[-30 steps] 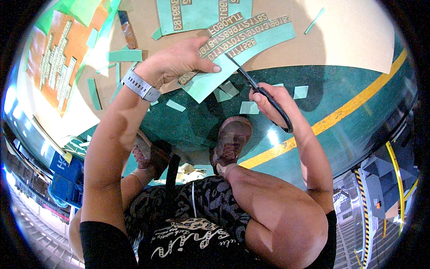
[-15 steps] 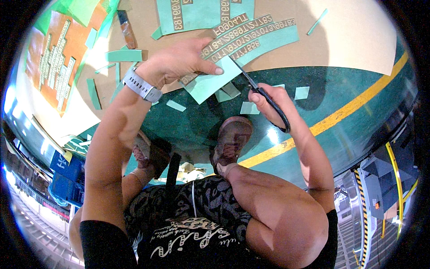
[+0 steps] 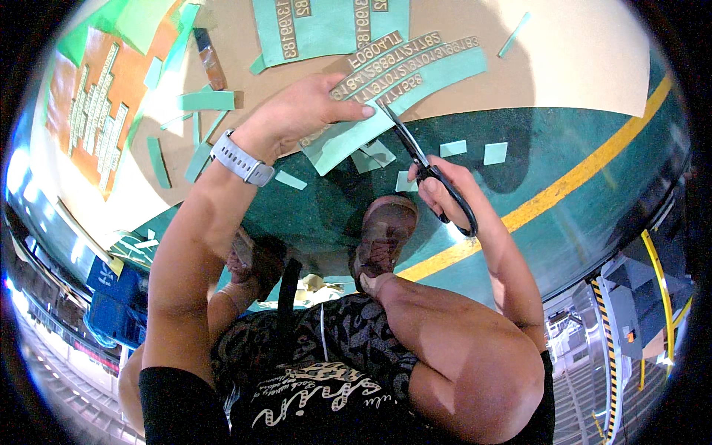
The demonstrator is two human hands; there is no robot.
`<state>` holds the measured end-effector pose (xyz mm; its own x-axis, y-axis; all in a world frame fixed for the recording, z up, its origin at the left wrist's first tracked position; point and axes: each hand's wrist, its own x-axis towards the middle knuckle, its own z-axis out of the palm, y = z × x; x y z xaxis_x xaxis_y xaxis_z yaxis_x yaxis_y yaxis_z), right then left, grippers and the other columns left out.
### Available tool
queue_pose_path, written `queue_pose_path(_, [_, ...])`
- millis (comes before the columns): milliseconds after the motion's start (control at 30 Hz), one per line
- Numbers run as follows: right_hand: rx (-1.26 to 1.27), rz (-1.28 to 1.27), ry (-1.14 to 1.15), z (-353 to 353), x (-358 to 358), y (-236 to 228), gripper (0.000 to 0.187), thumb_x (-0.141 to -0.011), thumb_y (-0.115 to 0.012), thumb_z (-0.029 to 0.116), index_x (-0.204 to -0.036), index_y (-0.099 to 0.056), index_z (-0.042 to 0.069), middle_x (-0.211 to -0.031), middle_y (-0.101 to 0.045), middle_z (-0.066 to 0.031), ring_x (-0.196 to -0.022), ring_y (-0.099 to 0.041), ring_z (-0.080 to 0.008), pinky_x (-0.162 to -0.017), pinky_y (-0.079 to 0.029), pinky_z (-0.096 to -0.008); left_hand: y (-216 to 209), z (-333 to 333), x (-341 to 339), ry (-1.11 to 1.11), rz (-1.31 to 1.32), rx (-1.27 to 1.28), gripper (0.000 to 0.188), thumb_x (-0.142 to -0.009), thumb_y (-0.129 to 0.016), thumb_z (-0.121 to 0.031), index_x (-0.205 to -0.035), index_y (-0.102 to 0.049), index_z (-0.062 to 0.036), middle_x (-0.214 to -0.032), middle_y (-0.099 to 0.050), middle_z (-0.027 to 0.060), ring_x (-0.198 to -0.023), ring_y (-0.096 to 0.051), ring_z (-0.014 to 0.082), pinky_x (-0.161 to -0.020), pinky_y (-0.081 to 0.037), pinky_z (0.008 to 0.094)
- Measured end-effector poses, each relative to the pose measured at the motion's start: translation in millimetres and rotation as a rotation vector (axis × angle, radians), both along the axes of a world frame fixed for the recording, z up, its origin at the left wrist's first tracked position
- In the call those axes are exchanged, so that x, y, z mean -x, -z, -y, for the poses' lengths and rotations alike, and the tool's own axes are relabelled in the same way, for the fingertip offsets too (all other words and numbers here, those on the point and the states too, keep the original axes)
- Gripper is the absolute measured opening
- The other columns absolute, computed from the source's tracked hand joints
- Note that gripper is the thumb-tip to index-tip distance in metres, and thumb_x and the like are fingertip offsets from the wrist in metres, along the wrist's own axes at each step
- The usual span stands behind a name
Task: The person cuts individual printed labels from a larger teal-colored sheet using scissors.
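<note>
My left hand (image 3: pixel 315 107) is closed on a pale green sheet (image 3: pixel 445 83) with rows of raised characters, thumb on top; the fingers beneath are hidden. My right hand (image 3: pixel 447 185), closed round the handles, holds black scissors (image 3: pixel 406 136). Their blades point up and left and reach the sheet's near edge, just right of my left thumb. Small green offcuts lie on the floor below the sheet, one of them a squarish scrap (image 3: pixel 495 153) to the right of the scissors.
Brown board (image 3: pixel 578 67) spreads beyond my hands, with another green sheet (image 3: pixel 334 30) on it. A dark-bladed knife (image 3: pixel 210 59) and green strips (image 3: pixel 206 100) lie left. An orange sheet (image 3: pixel 96 104) bears more raised strips. A yellow line (image 3: pixel 571 184) crosses the green floor.
My right hand has drawn slightly down with the scissors, whose handles have spread apart. My left hand still grips the sheet, which sits almost where it was.
</note>
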<state>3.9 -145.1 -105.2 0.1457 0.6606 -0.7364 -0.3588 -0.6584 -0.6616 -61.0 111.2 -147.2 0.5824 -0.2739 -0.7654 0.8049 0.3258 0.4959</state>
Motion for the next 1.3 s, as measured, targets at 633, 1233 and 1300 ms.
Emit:
queue_pose_path(633, [0.011, 0.045, -0.014, 0, -2, 2, 0.044, -0.087, -0.053, 0.049, -0.096, -0.055, 0.006, -0.056, -0.038, 0.0076, -0.048, -0.036, -0.0028, -0.043, -0.028, -0.0197, -3, -1, 0, 0.018, 0.011, 0.002, 0.044, -0.077, -0.072, -0.024, -0.113, -0.059, -0.0019, -0.102, -0.063, 0.0034, -0.091, -0.055, 0.0101, -0.085, -0.041, 0.0235])
queue_pose_path(1233, [0.05, 0.192, -0.081, -3, -2, 4, 0.038, -0.087, -0.055, 0.044, -0.09, -0.056, 0.007, -0.061, -0.042, 0.0046, -0.057, -0.037, -0.0049, -0.051, -0.034, -0.0216, 0, 0, -2, -0.002, -0.004, -0.011, 0.042, -0.074, -0.074, -0.02, -0.108, -0.059, -0.0005, -0.097, -0.063, 0.004, -0.087, -0.056, 0.0105, -0.08, -0.043, 0.0231])
queue_pose_path(1300, [0.055, 0.213, -0.096, -2, -1, 5, 0.037, -0.087, -0.056, 0.043, -0.092, -0.056, 0.007, -0.061, -0.042, 0.0046, -0.057, -0.038, -0.0049, -0.051, -0.034, -0.0216, 2, -2, -3, 0.048, -0.014, 0.011, 0.046, -0.075, -0.073, -0.021, -0.114, -0.058, -0.002, -0.103, -0.062, 0.0022, -0.094, -0.053, 0.01, -0.086, -0.04, 0.0228])
